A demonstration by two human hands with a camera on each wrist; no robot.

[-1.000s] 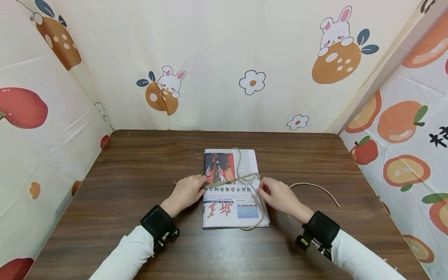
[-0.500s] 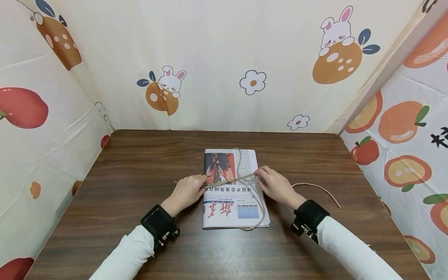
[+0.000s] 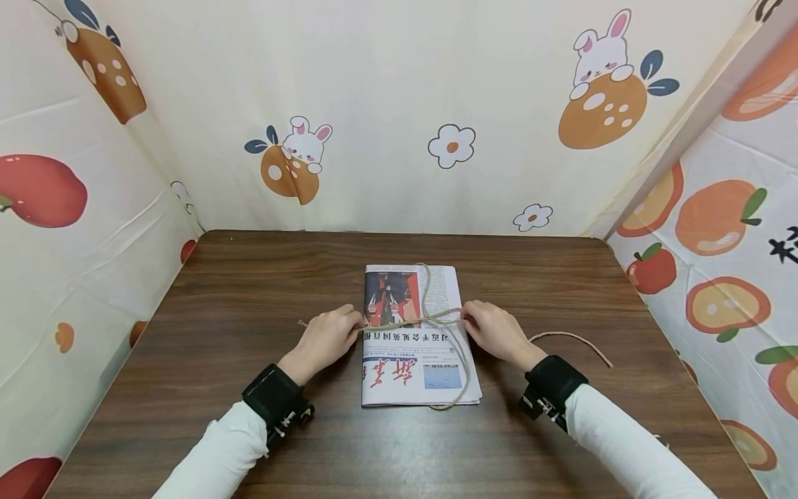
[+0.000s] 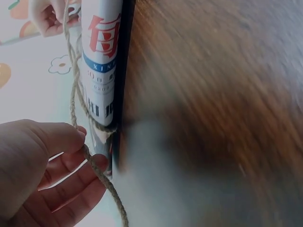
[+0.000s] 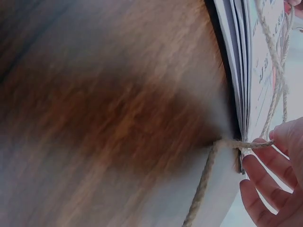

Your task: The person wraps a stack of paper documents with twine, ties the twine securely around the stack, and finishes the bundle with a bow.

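Observation:
A folded stack of newspaper [image 3: 399, 388] lies on the table with twine [image 3: 427, 291] around it, its strands crossing on top. At the stack's left edge my left hand [image 3: 325, 341] pinches one strand between thumb and forefinger, the other fingers loosely bent; its tail [image 4: 110, 187] hangs past the fingers in the left wrist view. My right hand [image 3: 497, 335] pinches a strand at the right edge. In the right wrist view, twine [image 5: 203, 179] runs out from the layered paper edges [image 5: 239, 71]. A slack loop curves over the stack's near right corner.
The brown wooden table [image 3: 249, 277] extends on all sides of the stack. A loose twine end [image 3: 576, 338] lies to the right. Printed curtains [image 3: 386, 83] stand behind and at both sides. Each wrist wears a black camera band [image 3: 272, 398].
My right hand has moved up to the crossing strand, then slightly right. My left hand has drawn a little left with its strand. The loose end at right has shifted slightly outward.

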